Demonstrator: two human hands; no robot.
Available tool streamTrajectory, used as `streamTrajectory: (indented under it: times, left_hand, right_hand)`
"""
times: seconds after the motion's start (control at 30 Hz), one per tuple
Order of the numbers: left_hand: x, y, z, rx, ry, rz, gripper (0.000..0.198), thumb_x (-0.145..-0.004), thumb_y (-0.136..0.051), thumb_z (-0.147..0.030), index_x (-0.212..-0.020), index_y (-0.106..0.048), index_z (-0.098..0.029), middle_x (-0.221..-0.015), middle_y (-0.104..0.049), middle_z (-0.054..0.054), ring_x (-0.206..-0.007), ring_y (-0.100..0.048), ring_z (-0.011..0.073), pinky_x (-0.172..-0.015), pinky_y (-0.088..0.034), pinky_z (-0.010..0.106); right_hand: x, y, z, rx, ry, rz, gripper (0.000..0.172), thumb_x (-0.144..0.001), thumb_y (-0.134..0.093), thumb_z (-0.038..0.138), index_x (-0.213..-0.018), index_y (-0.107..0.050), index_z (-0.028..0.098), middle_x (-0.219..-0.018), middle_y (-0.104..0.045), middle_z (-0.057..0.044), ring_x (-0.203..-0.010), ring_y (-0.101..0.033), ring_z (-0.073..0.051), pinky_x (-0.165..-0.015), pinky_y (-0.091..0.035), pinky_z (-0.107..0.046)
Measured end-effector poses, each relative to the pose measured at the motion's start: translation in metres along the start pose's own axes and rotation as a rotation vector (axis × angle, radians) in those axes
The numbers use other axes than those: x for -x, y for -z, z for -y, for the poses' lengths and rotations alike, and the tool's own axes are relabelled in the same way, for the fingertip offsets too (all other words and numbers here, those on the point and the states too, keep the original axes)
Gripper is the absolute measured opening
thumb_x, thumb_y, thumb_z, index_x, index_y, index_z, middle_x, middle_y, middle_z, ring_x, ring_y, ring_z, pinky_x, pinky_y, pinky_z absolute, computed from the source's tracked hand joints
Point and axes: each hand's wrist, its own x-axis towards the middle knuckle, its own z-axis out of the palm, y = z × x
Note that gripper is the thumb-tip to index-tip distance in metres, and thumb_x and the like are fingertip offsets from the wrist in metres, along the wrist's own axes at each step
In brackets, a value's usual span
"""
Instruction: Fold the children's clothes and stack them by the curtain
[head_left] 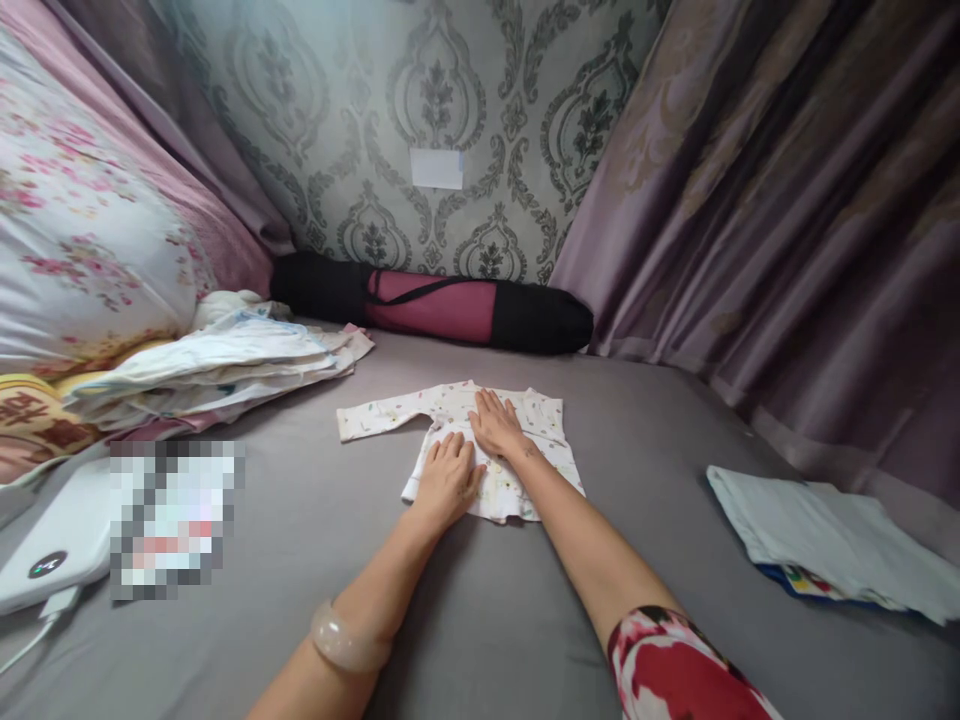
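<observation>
A small white long-sleeved top (pixel 536 415) with a tiny coloured print lies spread on the grey sheet. Its left-hand sleeve stretches out to the left; the right-hand one does not stick out past the body. My left hand (pixel 448 475) rests on the lower left of the garment, fingers stretched and pointing away from me. Higher up, my right hand (pixel 496 425) lies flat near the neckline, fingers extended. Both palms press on the cloth, and neither hand grips it. A pale bangle (pixel 349 638) circles my left forearm.
Stacked clothes (pixel 225 365) lie at the left beside a floral pillow (pixel 82 200). A white power bank (pixel 56 540) with a cable is nearer me, next to a blurred-out item. Folded pale cloth (pixel 832 535) lies at right. A black and maroon bag (pixel 431 305) lines the wall.
</observation>
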Motion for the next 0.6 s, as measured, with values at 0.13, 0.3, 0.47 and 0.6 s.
streamTrajectory:
  times: [0.13,0.3,0.47,0.6]
  left_hand:
    - [-0.001,-0.002,0.003,0.028,0.004,-0.027,0.028,-0.091,-0.047,-0.031,-0.115,-0.052,-0.018,-0.133,-0.052,0.015,-0.126,-0.046,0.0291,-0.107,-0.035,0.051]
    - [-0.004,0.001,0.008,0.098,-0.018,-0.043,0.027,-0.088,-0.041,-0.018,-0.111,-0.054,-0.02,-0.125,-0.057,0.011,-0.118,-0.053,0.0252,-0.1,-0.042,0.045]
    - [-0.007,0.001,0.011,0.14,-0.03,-0.079,0.034,-0.08,-0.04,-0.007,-0.107,-0.057,-0.017,-0.118,-0.061,0.013,-0.112,-0.057,0.0253,-0.096,-0.046,0.044]
    - [-0.01,0.003,0.013,0.21,-0.024,-0.087,0.038,-0.075,-0.04,-0.004,-0.104,-0.059,-0.019,-0.112,-0.065,0.01,-0.108,-0.059,0.0234,-0.095,-0.048,0.042]
  right_hand:
    - [-0.004,0.003,0.007,0.003,0.016,-0.001,0.062,-0.098,-0.019,0.04,-0.151,-0.024,0.008,-0.16,-0.016,-0.01,-0.147,-0.009,-0.021,-0.117,-0.001,-0.045]
    - [-0.018,0.003,0.02,-0.006,0.044,-0.005,0.062,-0.098,-0.021,0.04,-0.151,-0.023,0.008,-0.16,-0.016,-0.01,-0.147,-0.01,-0.021,-0.118,-0.001,-0.044]
    - [-0.033,-0.004,0.026,-0.004,0.069,-0.035,0.062,-0.099,-0.019,0.04,-0.151,-0.026,0.008,-0.159,-0.02,-0.011,-0.147,-0.012,-0.021,-0.117,-0.003,-0.042]
    - [-0.036,-0.014,0.025,-0.013,0.075,-0.06,0.061,-0.099,-0.019,0.039,-0.15,-0.028,0.008,-0.158,-0.024,-0.011,-0.146,-0.014,-0.021,-0.117,-0.005,-0.041]
